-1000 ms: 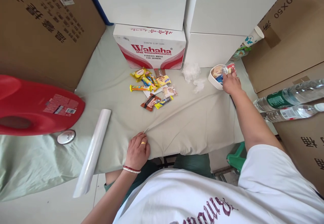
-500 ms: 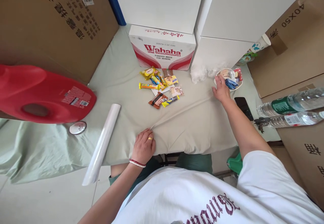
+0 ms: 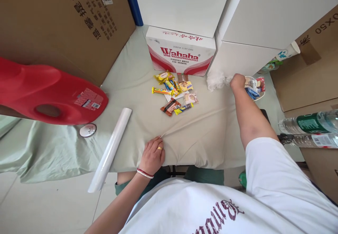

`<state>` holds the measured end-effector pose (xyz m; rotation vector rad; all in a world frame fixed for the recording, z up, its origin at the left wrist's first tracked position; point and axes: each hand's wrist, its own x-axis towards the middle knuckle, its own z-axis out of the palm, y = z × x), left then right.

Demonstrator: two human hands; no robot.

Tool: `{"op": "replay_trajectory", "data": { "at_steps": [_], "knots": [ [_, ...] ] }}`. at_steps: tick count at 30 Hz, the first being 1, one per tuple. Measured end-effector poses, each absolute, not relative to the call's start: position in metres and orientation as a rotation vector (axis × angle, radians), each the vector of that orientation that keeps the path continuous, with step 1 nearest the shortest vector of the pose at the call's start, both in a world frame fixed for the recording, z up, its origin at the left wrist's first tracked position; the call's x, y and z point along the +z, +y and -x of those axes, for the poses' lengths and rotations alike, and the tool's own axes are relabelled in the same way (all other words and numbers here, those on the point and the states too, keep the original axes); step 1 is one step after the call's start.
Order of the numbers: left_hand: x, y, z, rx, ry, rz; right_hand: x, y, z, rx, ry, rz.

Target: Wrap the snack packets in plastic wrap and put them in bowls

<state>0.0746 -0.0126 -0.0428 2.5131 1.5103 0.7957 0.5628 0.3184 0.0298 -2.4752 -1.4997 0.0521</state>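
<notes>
My left hand (image 3: 152, 155) rests at the table's near edge, fingers curled and pinching a fold of the pale green cloth (image 3: 190, 131). My right hand (image 3: 237, 81) is reached out to the far right with its fingers curled, against a clump of white fluff (image 3: 217, 80). I cannot make out whether the fingers hold any of the fluff. Right beside that hand stands a white bowl (image 3: 257, 97) filled with wrapped snacks. A small pile of wrapped snack bars (image 3: 174, 92) lies in the middle of the cloth.
A Wahaha water carton (image 3: 180, 51) and white boxes stand at the back. Brown cartons flank both sides. A red jug (image 3: 44, 94) lies at the left beside a white round cap (image 3: 88, 130) and a white roll (image 3: 110, 149). Water bottles (image 3: 308, 123) lie at right.
My right hand left the bowl of snacks, swept left over the cloth, and now sits at the white fluff. The left hand kept its grip on the cloth.
</notes>
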Motion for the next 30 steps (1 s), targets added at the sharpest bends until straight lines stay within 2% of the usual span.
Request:
{"op": "replay_trajectory", "data": {
  "at_steps": [5,7,9,13,17,21,26,30],
  "knots": [
    [-0.041,-0.012,-0.075,0.809,1.504,-2.507,0.026,0.275,-0.559,-0.183,-1.280,2.278],
    [-0.041,-0.013,-0.074,0.862,1.502,-2.498,0.026,0.239,-0.551,-0.169,-1.187,2.198],
    [-0.041,-0.016,-0.072,0.958,1.530,-2.500,0.028,0.195,-0.536,-0.010,-1.048,2.078],
    [-0.036,-0.022,-0.071,1.132,1.574,-2.425,0.030,0.094,-0.484,0.528,-0.843,1.679],
    [-0.012,-0.022,-0.092,1.095,1.409,-1.929,0.033,0.004,-0.426,1.039,-0.731,1.535],
    [0.010,-0.011,-0.133,0.905,1.000,-1.309,0.038,-0.042,-0.375,1.479,-0.642,1.547],
    [0.006,0.005,-0.166,0.745,0.892,-0.692,0.047,-0.050,-0.344,1.702,-0.794,1.474],
    [0.000,0.014,-0.160,0.781,0.928,-0.496,0.048,-0.050,-0.350,1.574,-0.823,1.485]
  ]
}}
